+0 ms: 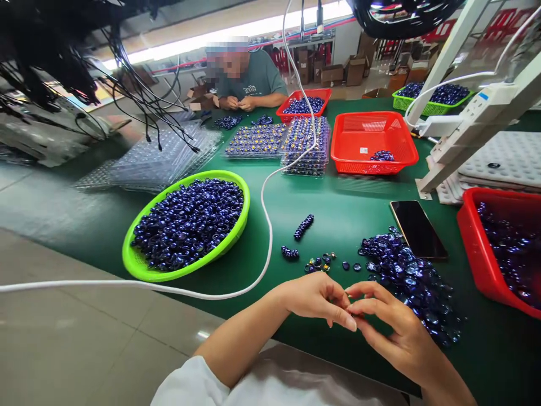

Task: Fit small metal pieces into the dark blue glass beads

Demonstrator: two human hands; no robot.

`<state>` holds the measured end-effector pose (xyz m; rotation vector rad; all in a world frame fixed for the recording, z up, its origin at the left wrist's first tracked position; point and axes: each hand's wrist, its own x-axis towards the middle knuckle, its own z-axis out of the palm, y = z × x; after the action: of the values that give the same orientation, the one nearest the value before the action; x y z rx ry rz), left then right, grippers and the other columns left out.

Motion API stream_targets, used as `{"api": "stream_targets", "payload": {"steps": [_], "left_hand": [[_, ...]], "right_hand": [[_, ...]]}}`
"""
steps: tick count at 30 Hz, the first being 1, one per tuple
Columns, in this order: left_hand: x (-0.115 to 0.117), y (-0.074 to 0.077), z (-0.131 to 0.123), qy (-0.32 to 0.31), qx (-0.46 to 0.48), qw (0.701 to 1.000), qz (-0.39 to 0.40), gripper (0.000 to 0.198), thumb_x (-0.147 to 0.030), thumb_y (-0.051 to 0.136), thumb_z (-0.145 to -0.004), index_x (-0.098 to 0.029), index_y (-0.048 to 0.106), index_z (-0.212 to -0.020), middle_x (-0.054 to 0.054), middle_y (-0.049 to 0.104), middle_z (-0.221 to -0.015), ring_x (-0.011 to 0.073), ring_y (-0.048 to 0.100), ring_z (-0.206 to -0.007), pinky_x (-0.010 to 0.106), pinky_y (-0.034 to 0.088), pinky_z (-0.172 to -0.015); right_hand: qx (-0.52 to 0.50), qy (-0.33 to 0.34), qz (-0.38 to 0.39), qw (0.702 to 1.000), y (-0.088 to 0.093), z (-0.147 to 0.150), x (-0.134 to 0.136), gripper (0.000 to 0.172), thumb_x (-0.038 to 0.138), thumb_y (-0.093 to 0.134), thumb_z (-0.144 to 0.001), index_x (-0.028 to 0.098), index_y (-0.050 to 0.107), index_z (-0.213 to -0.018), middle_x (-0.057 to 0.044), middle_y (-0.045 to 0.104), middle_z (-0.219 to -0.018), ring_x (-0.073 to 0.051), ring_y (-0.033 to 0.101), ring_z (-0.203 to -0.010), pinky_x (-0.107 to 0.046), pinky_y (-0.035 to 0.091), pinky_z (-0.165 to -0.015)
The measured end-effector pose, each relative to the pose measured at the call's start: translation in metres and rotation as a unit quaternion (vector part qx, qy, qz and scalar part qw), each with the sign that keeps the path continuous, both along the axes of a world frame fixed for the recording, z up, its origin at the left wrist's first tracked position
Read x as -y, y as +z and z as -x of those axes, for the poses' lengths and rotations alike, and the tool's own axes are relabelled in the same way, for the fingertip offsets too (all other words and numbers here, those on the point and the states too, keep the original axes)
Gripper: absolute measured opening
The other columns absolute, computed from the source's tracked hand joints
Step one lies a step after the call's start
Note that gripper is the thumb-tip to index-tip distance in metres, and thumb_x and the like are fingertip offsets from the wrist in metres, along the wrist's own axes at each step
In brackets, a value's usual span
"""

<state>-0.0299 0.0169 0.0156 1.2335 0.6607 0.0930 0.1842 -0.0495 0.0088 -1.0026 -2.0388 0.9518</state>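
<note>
My left hand [315, 298] and my right hand [386, 318] meet over the near edge of the green table [236, 214]. Fingers of both are pinched together around something small that they hide. Just beyond lie a few small blue and gold pieces [320, 263], a short row of dark blue rings [289, 253] and a longer row of rings [304, 226]. Beside my right hand spreads a loose heap of shiny dark blue round pieces [406, 276]. A round green basket [243, 225] full of dark blue rings stands to the left.
A phone [418, 228] touches the heap. Red baskets [350, 141] [477, 248] stand behind and at right. Filled clear trays [304, 146] are stacked mid-table, clear sheets [156, 158] at left. A white cable [266, 197] crosses the table. A co-worker [264, 79] sits opposite.
</note>
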Motion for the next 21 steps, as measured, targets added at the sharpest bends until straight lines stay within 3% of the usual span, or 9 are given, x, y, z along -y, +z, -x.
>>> {"api": "stream_targets", "payload": {"steps": [6, 8, 10, 12, 14, 16, 21], "left_hand": [[0.016, 0.001, 0.007, 0.014, -0.043, 0.986, -0.159, 0.044, -0.053, 0.075, -0.074, -0.014, 0.075, -0.093, 0.002, 0.068, -0.077, 0.0113, 0.058, -0.066, 0.02, 0.045, -0.06], [0.017, 0.005, 0.013, 0.043, -0.07, 0.971, -0.225, 0.04, -0.048, 0.073, -0.078, -0.015, 0.073, -0.098, 0.005, 0.07, -0.085, 0.0138, 0.061, -0.072, 0.022, 0.048, -0.063], [0.012, 0.008, 0.024, 0.109, -0.13, 0.924, -0.342, 0.034, -0.04, 0.071, -0.082, -0.016, 0.07, -0.106, 0.008, 0.069, -0.098, 0.0184, 0.063, -0.086, 0.027, 0.052, -0.075], [0.002, 0.006, 0.037, 0.168, -0.211, 0.84, -0.472, 0.03, -0.029, 0.068, -0.085, -0.016, 0.067, -0.113, 0.013, 0.064, -0.114, 0.024, 0.059, -0.104, 0.037, 0.05, -0.092], [-0.012, 0.0, 0.049, 0.167, -0.276, 0.772, -0.547, 0.031, -0.02, 0.066, -0.085, -0.015, 0.066, -0.115, 0.014, 0.061, -0.118, 0.0275, 0.054, -0.112, 0.044, 0.047, -0.098], [-0.024, -0.008, 0.058, 0.124, -0.311, 0.748, -0.573, 0.024, -0.016, 0.064, -0.085, -0.016, 0.068, -0.109, 0.012, 0.064, -0.111, 0.0274, 0.054, -0.106, 0.043, 0.049, -0.094], [-0.034, -0.022, 0.064, 0.074, -0.321, 0.732, -0.597, 0.012, -0.014, 0.059, -0.088, -0.016, 0.07, -0.09, 0.009, 0.068, -0.09, 0.0243, 0.057, -0.09, 0.038, 0.05, -0.081]], "right_hand": [[0.038, -0.009, 0.003, 0.999, -0.002, 0.006, 0.003, 0.014, 0.014, 0.051, -0.091, 0.025, 0.059, -0.093, -0.007, 0.059, -0.107, -0.02, 0.062, -0.101, -0.032, 0.054, -0.085], [0.04, -0.028, 0.002, 0.999, -0.002, 0.005, 0.003, 0.012, 0.016, 0.05, -0.092, 0.025, 0.058, -0.092, -0.007, 0.059, -0.107, -0.02, 0.062, -0.102, -0.032, 0.053, -0.085], [0.038, -0.061, 0.0, 0.997, -0.002, 0.002, 0.002, 0.01, 0.018, 0.049, -0.093, 0.025, 0.057, -0.093, -0.008, 0.06, -0.107, -0.021, 0.062, -0.103, -0.032, 0.053, -0.085], [0.034, -0.087, -0.001, 0.996, -0.002, 0.0, 0.001, 0.009, 0.021, 0.049, -0.094, 0.025, 0.056, -0.093, -0.008, 0.06, -0.108, -0.022, 0.062, -0.103, -0.032, 0.053, -0.086], [0.031, -0.099, 0.002, 0.995, -0.002, -0.001, 0.001, 0.008, 0.022, 0.049, -0.094, 0.025, 0.056, -0.093, -0.007, 0.06, -0.108, -0.022, 0.062, -0.102, -0.032, 0.052, -0.086], [0.031, -0.1, 0.011, 0.994, -0.003, 0.0, 0.0, 0.007, 0.023, 0.049, -0.094, 0.025, 0.056, -0.093, -0.007, 0.06, -0.108, -0.021, 0.062, -0.102, -0.032, 0.052, -0.086], [0.019, -0.114, 0.037, 0.993, -0.003, 0.003, 0.0, 0.006, 0.024, 0.051, -0.094, 0.025, 0.056, -0.091, -0.005, 0.061, -0.107, -0.02, 0.062, -0.101, -0.03, 0.05, -0.086]]}}
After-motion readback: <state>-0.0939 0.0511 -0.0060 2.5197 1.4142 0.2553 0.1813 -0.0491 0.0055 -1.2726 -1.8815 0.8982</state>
